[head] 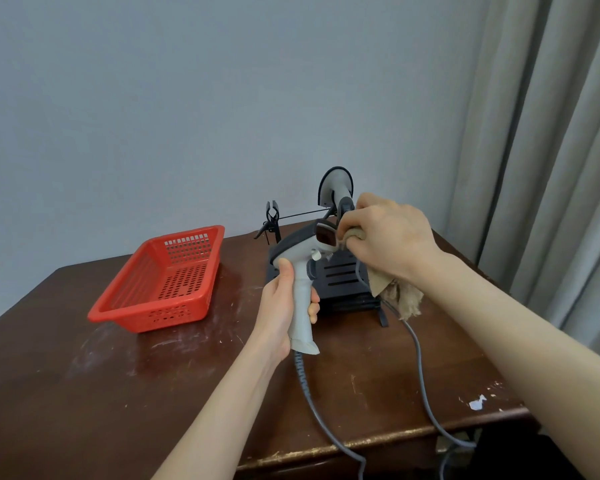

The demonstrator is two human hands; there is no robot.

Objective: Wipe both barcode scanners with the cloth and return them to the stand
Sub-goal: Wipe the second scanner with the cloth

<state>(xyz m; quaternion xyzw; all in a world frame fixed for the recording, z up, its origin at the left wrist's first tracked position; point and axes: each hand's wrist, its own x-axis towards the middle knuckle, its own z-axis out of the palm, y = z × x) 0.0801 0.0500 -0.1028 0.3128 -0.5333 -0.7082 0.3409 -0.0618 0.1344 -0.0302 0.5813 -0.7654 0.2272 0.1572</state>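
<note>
Left hand [280, 306] grips the grey barcode scanner [298, 251] by its handle near the stand [340, 278]; right hand [392, 237] pinches the tan cloth [394, 294] at its window: best hold steady, rub lightly

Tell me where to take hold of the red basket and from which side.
Grip the flared lip on the near short end of the red basket, coming from the front, thumb inside, fingers under. It sits upright on the table, that end faces the person, and the lip juts past the sloping wall.
</note>
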